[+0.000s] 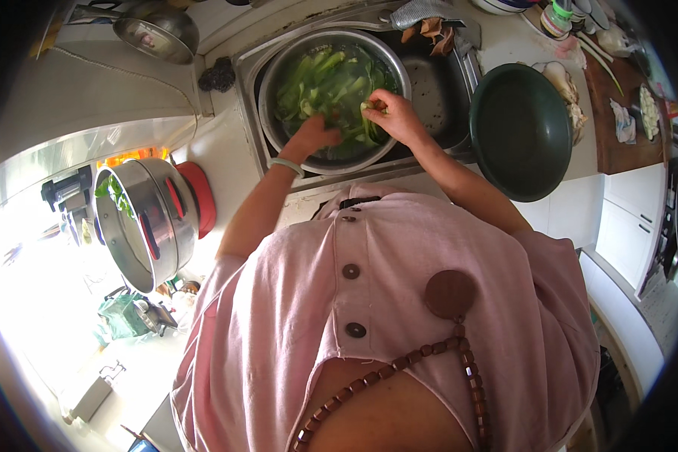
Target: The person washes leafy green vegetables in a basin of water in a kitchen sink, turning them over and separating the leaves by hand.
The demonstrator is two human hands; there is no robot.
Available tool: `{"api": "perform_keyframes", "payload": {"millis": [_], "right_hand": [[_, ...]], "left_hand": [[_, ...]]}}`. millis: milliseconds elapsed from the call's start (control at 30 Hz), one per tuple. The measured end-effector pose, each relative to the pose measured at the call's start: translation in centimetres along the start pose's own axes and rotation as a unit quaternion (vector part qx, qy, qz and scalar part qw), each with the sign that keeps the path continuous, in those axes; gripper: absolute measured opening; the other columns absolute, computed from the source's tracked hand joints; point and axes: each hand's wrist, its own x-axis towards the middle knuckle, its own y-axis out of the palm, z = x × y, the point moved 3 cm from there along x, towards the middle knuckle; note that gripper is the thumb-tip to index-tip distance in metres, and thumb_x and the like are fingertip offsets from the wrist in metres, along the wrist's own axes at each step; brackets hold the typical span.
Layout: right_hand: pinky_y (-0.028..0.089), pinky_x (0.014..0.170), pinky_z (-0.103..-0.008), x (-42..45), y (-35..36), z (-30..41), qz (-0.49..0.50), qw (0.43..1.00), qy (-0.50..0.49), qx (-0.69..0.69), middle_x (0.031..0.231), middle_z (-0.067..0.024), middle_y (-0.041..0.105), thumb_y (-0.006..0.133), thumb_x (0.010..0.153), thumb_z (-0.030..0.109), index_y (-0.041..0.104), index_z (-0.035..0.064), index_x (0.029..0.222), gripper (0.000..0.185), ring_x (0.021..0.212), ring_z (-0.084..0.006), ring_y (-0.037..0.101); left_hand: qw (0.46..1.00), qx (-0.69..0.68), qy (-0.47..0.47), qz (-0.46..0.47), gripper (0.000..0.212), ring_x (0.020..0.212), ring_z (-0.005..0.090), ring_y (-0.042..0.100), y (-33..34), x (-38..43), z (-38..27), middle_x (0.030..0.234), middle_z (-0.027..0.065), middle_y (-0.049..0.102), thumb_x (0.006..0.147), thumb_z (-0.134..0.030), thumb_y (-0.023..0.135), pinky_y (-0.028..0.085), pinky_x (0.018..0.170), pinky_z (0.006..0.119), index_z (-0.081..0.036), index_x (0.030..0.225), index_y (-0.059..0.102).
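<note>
A round metal basin (405,93) of water stands in the sink, full of loose leafy greens (322,85) that look like bok choy. My right hand (396,116) is over the basin's right side. Its thumb and fingers pinch the pale base of a green stalk (368,120), whose leaves hang down toward the water. Blurred, my left hand (315,135) is low over the near part of the basin, at or just above the greens. Its fingertips point right, and whether it holds anything is unclear. A pale bangle (287,166) circles that wrist.
A dark green plastic bowl (520,133) tilts at the counter edge, right of the sink (438,121). Beyond it are mushrooms (565,85) and a wooden board (610,141). A stacked steel pot (147,220) with red handles stands left. A metal pan (158,34) is at upper left.
</note>
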Motion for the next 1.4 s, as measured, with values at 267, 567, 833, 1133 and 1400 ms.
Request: {"api": "perform_keyframes", "payload": {"millis": [267, 567, 833, 1133, 1400], "right_hand": [[0.048, 0.064, -0.0338, 0.1, -1.0, 0.8, 0.004, 0.999, -0.015, -0.048, 0.076, -0.0125, 0.063, 0.069, 0.079, 0.023, 0.057, 0.0008, 0.086, 0.026, 0.073, -0.0252, 0.064], [0.046, 0.064, -0.0403, -0.9, 1.1, -0.1, 0.149, 0.983, -0.06, -0.086, 0.079, -0.016, 0.062, 0.062, 0.084, 0.022, 0.058, 0.0027, 0.086, 0.019, 0.075, -0.0334, 0.061], [0.046, 0.068, -0.0435, -0.2, 1.0, 0.6, 0.226, 0.942, -0.147, -0.2, 0.082, -0.0155, 0.06, 0.056, 0.084, 0.015, 0.058, 0.0045, 0.087, 0.011, 0.08, -0.0351, 0.059], [0.046, 0.066, -0.0419, 1.0, 0.1, 1.5, 0.284, 0.919, -0.196, -0.188, 0.081, -0.0135, 0.062, 0.057, 0.085, 0.018, 0.059, 0.0048, 0.087, 0.014, 0.078, -0.0328, 0.06], [0.048, 0.065, -0.0387, 3.5, 2.0, 2.6, 0.101, 0.974, -0.1, -0.178, 0.082, -0.0184, 0.064, 0.065, 0.082, 0.03, 0.057, 0.0015, 0.095, 0.032, 0.078, -0.0316, 0.063]], "left_hand": [[0.902, 0.376, 0.156, -0.143, 0.045, 0.075, 0.0274, 0.064, 0.3, -2.1, -7.1, 0.098, 0.0148, 0.062, 0.074, -0.024, 0.07, 0.05, 0.068, 0.036, -0.005, 0.112, 0.056], [0.934, 0.242, 0.231, -0.13, 0.032, 0.077, 0.0333, 0.061, 4.1, -3.7, -7.8, 0.092, 0.0173, 0.061, 0.078, -0.013, 0.064, 0.048, 0.067, 0.039, -0.006, 0.108, 0.055], [0.95, 0.193, 0.234, -0.08, 0.033, 0.08, 0.0315, 0.06, 2.4, -5.0, -7.1, 0.091, 0.016, 0.061, 0.082, -0.013, 0.062, 0.047, 0.07, 0.035, -0.007, 0.113, 0.058], [0.942, 0.195, 0.211, -0.176, 0.032, 0.074, 0.021, 0.062, 0.0, -5.1, -4.5, 0.09, 0.0145, 0.064, 0.081, -0.014, 0.064, 0.048, 0.067, 0.03, -0.005, 0.111, 0.06], [0.967, 0.07, 0.179, -0.166, 0.033, 0.073, 0.0109, 0.061, 0.3, -4.4, -5.9, 0.086, 0.0075, 0.063, 0.082, -0.011, 0.065, 0.047, 0.065, 0.027, -0.002, 0.113, 0.059]]}}
